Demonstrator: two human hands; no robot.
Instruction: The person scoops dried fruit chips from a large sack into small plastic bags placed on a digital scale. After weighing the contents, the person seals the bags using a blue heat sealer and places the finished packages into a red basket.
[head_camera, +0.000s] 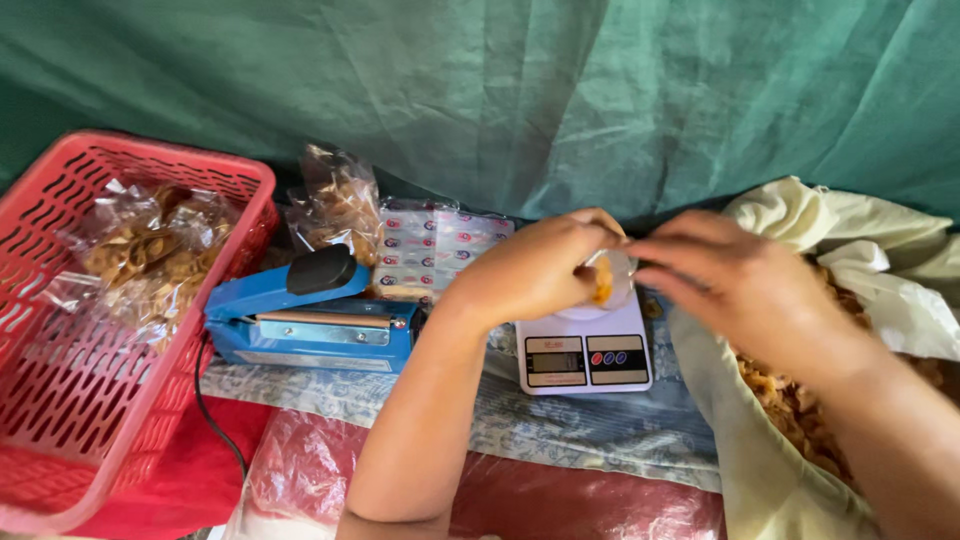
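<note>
Head view: left hand (535, 270) and right hand (735, 280) pinch a small clear bag (610, 278) of yellow snack over the white scale (585, 350). Sealed packets lie in the red basket (60, 440) at left; loose snack remains in the cream sack (800, 220) at right. Blue sealer (310, 320) crowds the scale's left edge.

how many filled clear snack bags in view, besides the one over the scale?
3, as far as visible: two clear crinkly snack bags in the red plastic basket, one above the other, and one standing behind the blue heat sealer. More may be hidden.
</note>
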